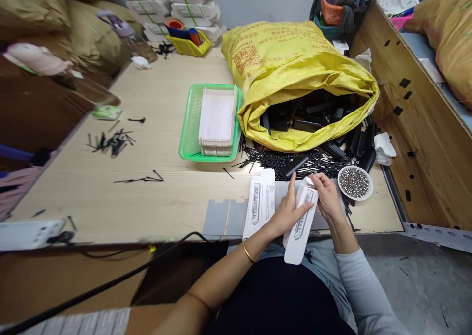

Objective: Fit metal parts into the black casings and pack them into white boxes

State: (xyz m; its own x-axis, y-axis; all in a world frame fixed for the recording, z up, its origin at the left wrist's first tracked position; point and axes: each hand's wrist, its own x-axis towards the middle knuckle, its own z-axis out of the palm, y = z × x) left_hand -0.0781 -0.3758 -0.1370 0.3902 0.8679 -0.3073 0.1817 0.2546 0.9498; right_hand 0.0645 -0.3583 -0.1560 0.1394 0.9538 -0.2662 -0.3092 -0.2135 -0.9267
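Head view, near to far. Both hands work a white printed carton (300, 222) held upright-tilted over the near edge of the surface (165, 197), its lower end hanging past the edge above the lap. The left hand (289, 212), with a gold bangle on its wrist, is partly closed around the carton's left side, forefinger stretched straight up. The right hand (326, 197) is curled over the carton's upper end, fingertips pinching the top flap. Just left of the left hand lies a flat carton blank (261, 202), resting on grey sheets (224, 217). Just right of the right hand stands a small white bowl of metal beads (354, 182). Beyond the hands, black sticks (280, 160) lie scattered before an open yellow sack (295, 74) of black parts. To its left, a green basket (190, 124) holds stacked white cartons (218, 119).
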